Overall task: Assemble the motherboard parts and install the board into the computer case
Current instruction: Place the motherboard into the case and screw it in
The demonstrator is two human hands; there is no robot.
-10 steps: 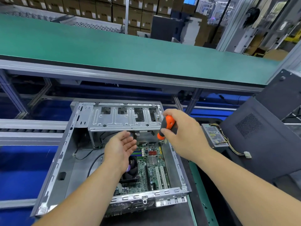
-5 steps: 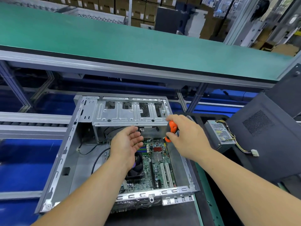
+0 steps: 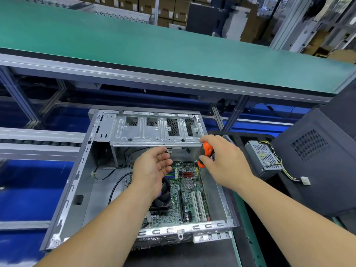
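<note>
Open computer case [image 3: 77, 182] lies on its side with the green motherboard [image 3: 189, 197] seated in its right half, black CPU fan [image 3: 163, 197] on the board's left part partly hidden under the left wrist. Right hand [image 3: 225, 162] curls tight around an orange-and-black screwdriver [image 3: 205, 154], shaft pointing down at the board's far right edge just below the case's drive cage [image 3: 158, 130] (tip contact unclear). Left hand [image 3: 152, 168] hovers over the board beside the fan, palm up, fingers loosely spread, gripping nothing; a grey power supply [image 3: 264, 158] with loose wires sits outside, right of the case.
</note>
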